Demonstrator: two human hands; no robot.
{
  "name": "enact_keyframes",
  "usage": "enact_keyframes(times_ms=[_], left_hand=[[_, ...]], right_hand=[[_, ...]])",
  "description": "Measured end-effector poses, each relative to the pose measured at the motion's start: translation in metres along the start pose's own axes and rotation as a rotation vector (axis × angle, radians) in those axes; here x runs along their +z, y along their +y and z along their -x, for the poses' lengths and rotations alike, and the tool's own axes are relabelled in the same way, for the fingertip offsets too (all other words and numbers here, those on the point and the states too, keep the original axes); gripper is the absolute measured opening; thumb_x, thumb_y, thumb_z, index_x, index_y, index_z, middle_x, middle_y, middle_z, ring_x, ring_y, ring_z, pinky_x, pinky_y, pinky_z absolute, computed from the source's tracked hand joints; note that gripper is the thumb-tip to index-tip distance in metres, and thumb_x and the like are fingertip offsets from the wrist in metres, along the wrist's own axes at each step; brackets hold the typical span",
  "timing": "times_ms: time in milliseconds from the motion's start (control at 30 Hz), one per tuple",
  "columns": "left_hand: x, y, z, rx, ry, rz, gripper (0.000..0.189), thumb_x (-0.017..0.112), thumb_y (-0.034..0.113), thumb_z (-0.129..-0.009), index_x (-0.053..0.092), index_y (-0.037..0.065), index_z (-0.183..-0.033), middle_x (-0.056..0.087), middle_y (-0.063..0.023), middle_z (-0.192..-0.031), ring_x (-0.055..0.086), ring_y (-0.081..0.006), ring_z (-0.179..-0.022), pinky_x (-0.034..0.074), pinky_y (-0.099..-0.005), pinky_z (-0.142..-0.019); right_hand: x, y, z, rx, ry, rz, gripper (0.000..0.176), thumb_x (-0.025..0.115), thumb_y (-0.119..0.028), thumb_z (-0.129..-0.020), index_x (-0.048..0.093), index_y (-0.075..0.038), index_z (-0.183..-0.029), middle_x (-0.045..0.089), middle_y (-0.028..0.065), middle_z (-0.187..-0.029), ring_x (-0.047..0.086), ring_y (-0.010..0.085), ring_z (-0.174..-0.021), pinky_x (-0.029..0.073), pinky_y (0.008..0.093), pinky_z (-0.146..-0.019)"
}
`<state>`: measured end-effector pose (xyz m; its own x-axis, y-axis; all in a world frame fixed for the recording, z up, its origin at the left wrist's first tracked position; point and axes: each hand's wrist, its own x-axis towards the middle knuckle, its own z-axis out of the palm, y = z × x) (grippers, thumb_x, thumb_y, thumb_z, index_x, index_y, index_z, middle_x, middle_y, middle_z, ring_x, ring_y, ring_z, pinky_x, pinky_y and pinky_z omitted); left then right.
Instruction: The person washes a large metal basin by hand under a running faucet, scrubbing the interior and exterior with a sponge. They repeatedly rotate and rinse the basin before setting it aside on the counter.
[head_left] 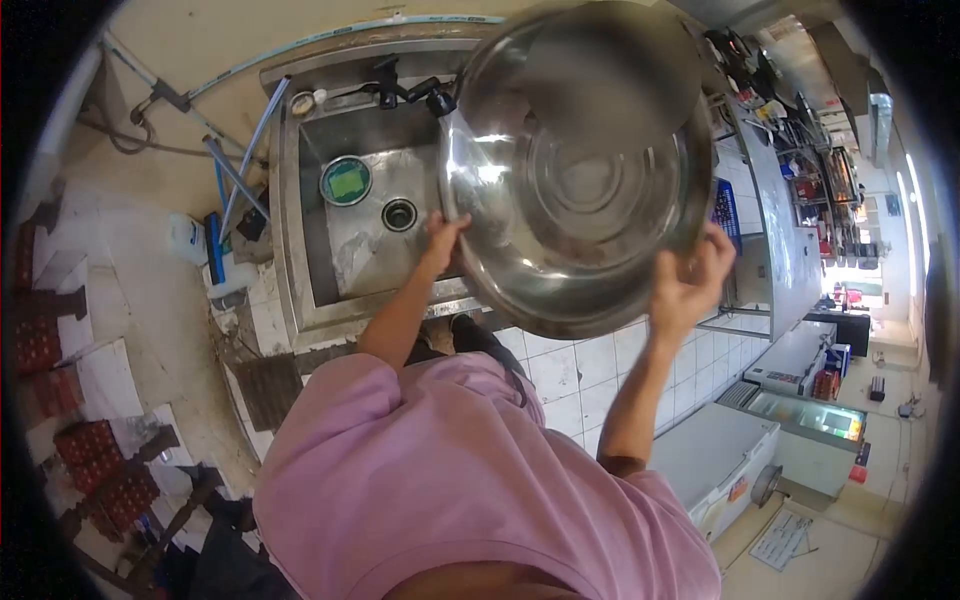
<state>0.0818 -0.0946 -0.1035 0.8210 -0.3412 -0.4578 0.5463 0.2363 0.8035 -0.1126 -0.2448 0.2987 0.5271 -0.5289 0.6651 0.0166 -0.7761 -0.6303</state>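
A large, shiny stainless steel basin (pixel 560 250) is tilted up, its hollow side facing me, above the right edge of the sink (pixel 322 230). My left hand (pixel 445 243) is closed on its left rim. At the lower right rim is my right hand (pixel 692 280), fingers bent around the edge; their far ends are partly hidden. Part of the basin's upper area is covered by a blurred grey patch. In the sink, a small round bowl (pixel 347 159) holds a green sponge (pixel 349 184), beside the drain (pixel 399 214). A black faucet (pixel 405 95) reaches toward the basin's left rim.
A squeegee with a blue handle (pixel 262 145) leans left of the sink. Red crates (pixel 90 450) stand far left. A metal counter (pixel 770 200) runs along the right, with a blue basket (pixel 725 210) near it. A white chest freezer (pixel 715 455) stands at lower right.
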Motion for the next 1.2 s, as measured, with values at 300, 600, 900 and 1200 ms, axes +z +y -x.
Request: enact_keyframes(times_ms=[300,600,900,1200], left_hand=[[-0.077,0.078,0.031,0.256,0.081,-0.448,0.036,0.085,0.013,-0.072,0.065,0.000,-0.098,0.071,-0.0090,-0.093,0.066,-0.0164,-0.081,0.053,-0.0321,-0.070],[-0.104,0.168,0.159,0.156,0.525,-0.988,0.042,0.081,0.013,-0.072,0.064,-0.005,-0.106,0.072,-0.0163,-0.096,0.069,-0.0268,-0.083,0.053,-0.0374,-0.077],[-0.065,0.212,0.218,0.441,0.707,-0.920,0.043,0.075,0.010,-0.073,0.059,-0.007,-0.109,0.070,-0.0244,-0.098,0.069,-0.0370,-0.088,0.052,-0.0402,-0.082],[-0.032,0.216,0.230,0.379,0.891,-1.085,0.039,0.070,0.008,-0.073,0.057,-0.006,-0.107,0.068,-0.0277,-0.097,0.068,-0.0415,-0.092,0.051,-0.0424,-0.082]], right_hand=[[-0.046,0.209,0.069,0.430,0.017,0.198,0.049,0.077,-0.002,-0.074,0.058,0.004,-0.119,0.054,0.0092,-0.121,0.058,0.0210,-0.105,0.045,0.0321,-0.094],[0.042,0.299,0.093,0.320,-0.196,0.251,0.039,0.082,-0.026,-0.066,0.063,0.006,-0.078,0.060,0.0133,-0.069,0.061,0.0271,-0.070,0.049,0.0398,-0.070],[0.130,0.329,0.088,0.368,-0.616,0.431,0.050,0.082,-0.037,-0.064,0.067,0.002,-0.090,0.065,0.0222,-0.088,0.063,0.0376,-0.082,0.050,0.0461,-0.077],[0.286,0.298,0.114,-0.085,-0.822,-0.041,0.044,0.069,-0.025,-0.082,0.063,-0.001,-0.119,0.056,0.0225,-0.124,0.053,0.0449,-0.115,0.043,0.0521,-0.101]])
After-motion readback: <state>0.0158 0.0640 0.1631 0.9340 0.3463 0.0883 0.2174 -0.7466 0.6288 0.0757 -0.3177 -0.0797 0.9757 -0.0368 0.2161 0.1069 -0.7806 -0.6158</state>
